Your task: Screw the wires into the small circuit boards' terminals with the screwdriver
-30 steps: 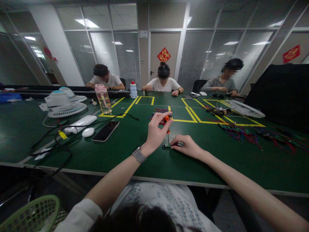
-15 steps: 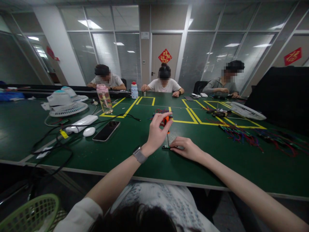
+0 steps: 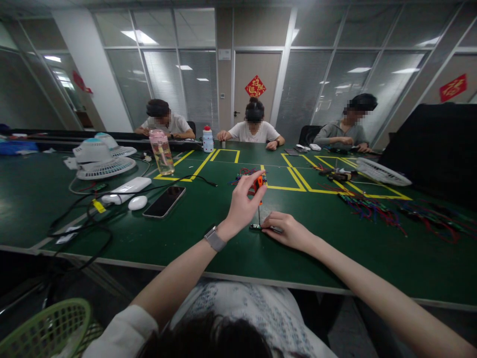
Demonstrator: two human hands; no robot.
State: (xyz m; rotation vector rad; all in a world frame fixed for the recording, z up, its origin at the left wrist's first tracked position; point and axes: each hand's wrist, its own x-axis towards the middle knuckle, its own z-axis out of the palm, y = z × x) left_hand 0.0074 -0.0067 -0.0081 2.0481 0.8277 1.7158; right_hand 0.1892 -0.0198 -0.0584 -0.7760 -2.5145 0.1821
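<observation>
My left hand (image 3: 241, 205) is raised over the green table (image 3: 223, 238), its fingers pinched on the orange handle of a small screwdriver (image 3: 258, 187) that stands upright. The screwdriver's thin shaft runs straight down to a small dark part (image 3: 256, 226) lying on the table. My right hand (image 3: 287, 230) rests flat on the table beside it, fingertips pressed on that part. A watch sits on my left wrist.
A phone (image 3: 164, 202), a white mouse (image 3: 137, 202), a power strip (image 3: 124, 190), black cables, two fans (image 3: 99, 160) and a pink bottle (image 3: 161, 151) lie at left. Bundles of coloured wires (image 3: 370, 207) lie at right. Three people sit across the table. A green basket (image 3: 44, 330) sits at lower left.
Almost nothing differs: both hands keep their places on the screwdriver and the small part, with only a slight shift of the view.
</observation>
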